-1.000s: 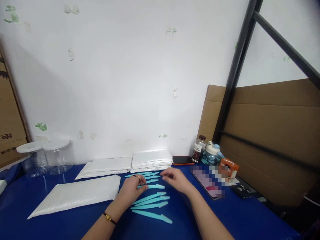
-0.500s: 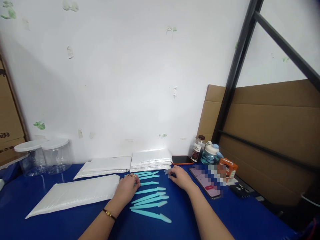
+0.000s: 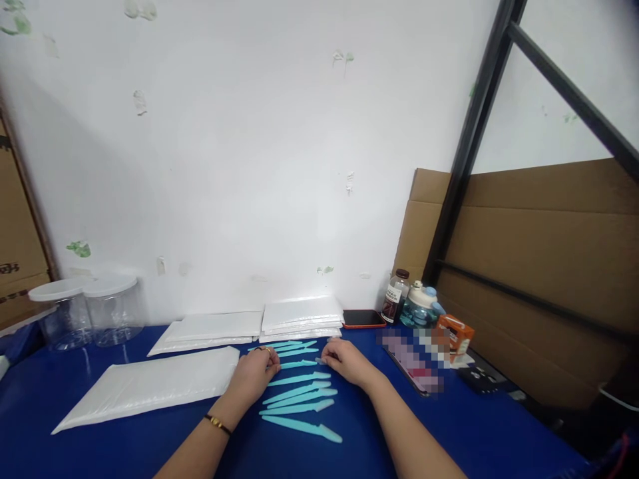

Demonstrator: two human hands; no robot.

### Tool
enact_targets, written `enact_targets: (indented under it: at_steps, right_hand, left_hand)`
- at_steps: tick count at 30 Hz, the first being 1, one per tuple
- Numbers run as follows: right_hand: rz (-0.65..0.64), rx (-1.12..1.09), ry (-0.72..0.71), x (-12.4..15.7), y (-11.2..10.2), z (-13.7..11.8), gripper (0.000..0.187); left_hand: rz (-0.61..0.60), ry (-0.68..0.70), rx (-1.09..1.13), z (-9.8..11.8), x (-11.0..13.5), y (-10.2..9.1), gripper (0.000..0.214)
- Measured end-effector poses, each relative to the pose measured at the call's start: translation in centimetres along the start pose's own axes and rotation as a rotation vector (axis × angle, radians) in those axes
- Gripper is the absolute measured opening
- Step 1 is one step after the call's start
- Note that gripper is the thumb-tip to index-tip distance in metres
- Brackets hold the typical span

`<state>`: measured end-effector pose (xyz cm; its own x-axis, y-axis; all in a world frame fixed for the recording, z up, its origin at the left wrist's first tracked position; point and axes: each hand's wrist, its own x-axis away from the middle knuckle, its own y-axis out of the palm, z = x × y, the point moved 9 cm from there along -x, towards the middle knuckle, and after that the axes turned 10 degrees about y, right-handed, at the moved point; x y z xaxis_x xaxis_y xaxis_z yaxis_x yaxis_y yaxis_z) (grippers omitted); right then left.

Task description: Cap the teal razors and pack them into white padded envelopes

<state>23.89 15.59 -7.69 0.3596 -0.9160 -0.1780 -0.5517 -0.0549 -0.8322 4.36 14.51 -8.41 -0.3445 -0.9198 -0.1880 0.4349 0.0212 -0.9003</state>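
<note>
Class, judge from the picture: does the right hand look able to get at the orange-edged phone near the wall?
Probably yes: the phone lies just beyond the right hand, with blue tabletop between them and nothing apparently blocking. The hand does seem occupied, though, at the tip of a turquoise tool.

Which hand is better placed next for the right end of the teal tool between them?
Probably the right hand, beside that end of the tool; the left hand is by the other.

Room lay between the right hand (image 3: 347,361) and phone (image 3: 410,364). Turquoise sticks (image 3: 299,425) and a white packet (image 3: 154,389) hemmed the left hand (image 3: 257,374).
</note>
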Motion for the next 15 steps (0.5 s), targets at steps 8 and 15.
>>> enact_targets:
  at_steps: [8, 15]
  right_hand:
    - [-0.077, -0.040, -0.069, 0.3, 1.2, -2.4, 0.013]
    - [0.131, -0.073, 0.141, 2.1, -6.4, 2.3, 0.016]
  left_hand:
    - [-0.057, 0.055, 0.101, 1.3, 0.2, 0.7, 0.012]
    - [0.074, 0.105, -0.058, 1.1, 0.0, -1.0, 0.024]
